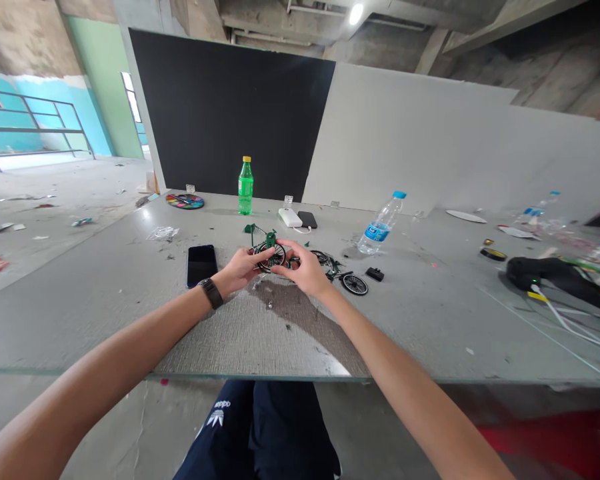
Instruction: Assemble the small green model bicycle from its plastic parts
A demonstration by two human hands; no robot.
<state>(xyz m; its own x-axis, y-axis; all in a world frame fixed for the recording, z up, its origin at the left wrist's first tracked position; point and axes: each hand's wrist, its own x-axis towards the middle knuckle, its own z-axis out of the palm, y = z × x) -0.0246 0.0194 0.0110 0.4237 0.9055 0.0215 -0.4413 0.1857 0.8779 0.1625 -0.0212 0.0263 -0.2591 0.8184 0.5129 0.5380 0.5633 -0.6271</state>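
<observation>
A small green model bicycle point(271, 240) with black wheels is held up over the table between my two hands. My left hand point(241, 268) grips it from the left, the thumb lying across a wheel. From the right, my right hand point(304, 268) closes on the bicycle, thumb and fingers pinched at the wheel's edge; the exact part between them is hidden. Just beyond my right hand lies a second model bicycle or its parts, with a black wheel point(355, 284) flat on the table. A small black block point(375, 274) sits beside that wheel.
A phone point(201, 265) lies left of my left hand. Behind stand a green bottle point(246, 187), a white power bank point(290, 217) and a tilted water bottle point(381, 225). Crumpled plastic point(163, 233) and a paint palette point(185, 201) are at back left. Cables point(570, 317) run along the right.
</observation>
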